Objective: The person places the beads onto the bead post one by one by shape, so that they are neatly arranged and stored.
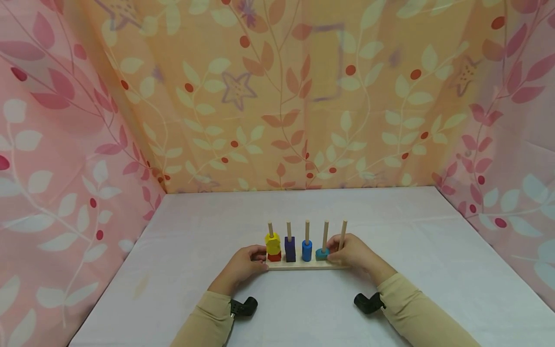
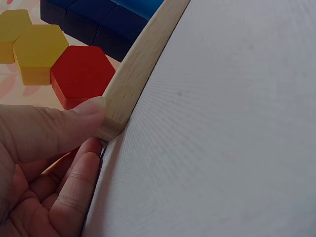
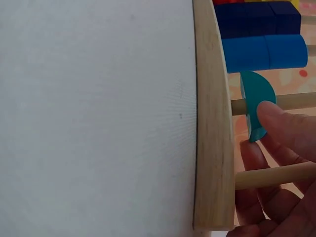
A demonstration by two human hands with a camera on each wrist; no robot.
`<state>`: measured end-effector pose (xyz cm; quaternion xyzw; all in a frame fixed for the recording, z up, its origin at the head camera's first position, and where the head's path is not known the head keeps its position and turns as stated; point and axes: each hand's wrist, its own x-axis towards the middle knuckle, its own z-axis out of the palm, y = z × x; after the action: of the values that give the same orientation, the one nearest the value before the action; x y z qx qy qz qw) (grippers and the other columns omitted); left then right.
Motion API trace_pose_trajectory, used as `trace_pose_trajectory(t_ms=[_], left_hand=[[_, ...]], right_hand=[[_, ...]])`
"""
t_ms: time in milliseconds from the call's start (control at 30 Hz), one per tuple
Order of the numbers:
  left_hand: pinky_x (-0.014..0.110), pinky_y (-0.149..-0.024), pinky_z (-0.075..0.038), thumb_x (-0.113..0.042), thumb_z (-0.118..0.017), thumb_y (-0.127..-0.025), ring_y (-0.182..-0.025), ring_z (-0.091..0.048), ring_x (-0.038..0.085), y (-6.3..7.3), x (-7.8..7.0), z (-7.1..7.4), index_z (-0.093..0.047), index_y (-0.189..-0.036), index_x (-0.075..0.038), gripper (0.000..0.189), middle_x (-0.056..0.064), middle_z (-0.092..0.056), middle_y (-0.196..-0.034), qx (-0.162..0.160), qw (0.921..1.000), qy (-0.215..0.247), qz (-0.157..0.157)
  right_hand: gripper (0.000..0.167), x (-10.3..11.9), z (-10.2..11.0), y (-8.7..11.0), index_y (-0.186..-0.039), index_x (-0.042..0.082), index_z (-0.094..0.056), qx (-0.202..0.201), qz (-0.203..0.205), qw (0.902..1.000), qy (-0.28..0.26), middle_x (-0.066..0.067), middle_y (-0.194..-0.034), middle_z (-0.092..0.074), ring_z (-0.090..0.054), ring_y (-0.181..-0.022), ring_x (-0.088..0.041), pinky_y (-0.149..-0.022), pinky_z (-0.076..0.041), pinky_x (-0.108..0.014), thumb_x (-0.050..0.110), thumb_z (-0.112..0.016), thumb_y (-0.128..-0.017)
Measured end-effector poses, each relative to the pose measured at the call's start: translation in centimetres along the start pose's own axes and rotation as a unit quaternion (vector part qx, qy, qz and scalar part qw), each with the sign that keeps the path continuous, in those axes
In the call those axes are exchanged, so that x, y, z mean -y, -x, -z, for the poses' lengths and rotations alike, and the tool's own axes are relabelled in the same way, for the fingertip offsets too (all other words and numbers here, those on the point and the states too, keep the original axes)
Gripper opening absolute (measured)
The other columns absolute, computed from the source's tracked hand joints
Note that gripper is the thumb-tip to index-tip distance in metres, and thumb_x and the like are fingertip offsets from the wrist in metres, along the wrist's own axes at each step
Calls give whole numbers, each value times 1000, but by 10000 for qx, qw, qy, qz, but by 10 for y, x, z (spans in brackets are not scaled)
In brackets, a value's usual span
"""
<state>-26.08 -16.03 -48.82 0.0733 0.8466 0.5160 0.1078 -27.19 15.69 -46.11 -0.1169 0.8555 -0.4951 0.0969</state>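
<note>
A wooden peg board [image 1: 295, 266] with several upright pegs stands on the table. My left hand [image 1: 243, 265] grips its left end, the thumb on the wood beside a red hexagonal block [image 2: 81, 74]. My right hand [image 1: 355, 253] reaches around the bare rightmost peg [image 1: 344, 229] and pinches a teal half-round block [image 3: 258, 88]. That block is threaded on the second peg from the right, with a small gap between it and the base in the right wrist view. Yellow hexagonal blocks [image 2: 42, 47] sit above the red one on the leftmost peg.
Dark blue square blocks [image 1: 290, 249] and blue round blocks [image 1: 307, 250] fill the two pegs between the hands. White cloth covers the table [image 1: 217, 217]. Patterned orange fabric [image 1: 277, 96] hangs behind, with pink fabric at both sides.
</note>
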Motion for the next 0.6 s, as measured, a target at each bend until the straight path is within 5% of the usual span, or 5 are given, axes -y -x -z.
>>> trace_pose_trajectory(t_ms=[600], left_hand=[[38, -86, -45, -8, -75, -73, -94, -55, 17, 1, -1, -1, -61, -114, -10, 44, 2, -62, -104, -40, 9999, -61, 147]], right_hand=[[17, 10, 13, 10, -89, 6, -65, -172, -440, 9978, 468, -3, -80, -61, -51, -77, -18, -67, -41, -31, 8, -73, -75]])
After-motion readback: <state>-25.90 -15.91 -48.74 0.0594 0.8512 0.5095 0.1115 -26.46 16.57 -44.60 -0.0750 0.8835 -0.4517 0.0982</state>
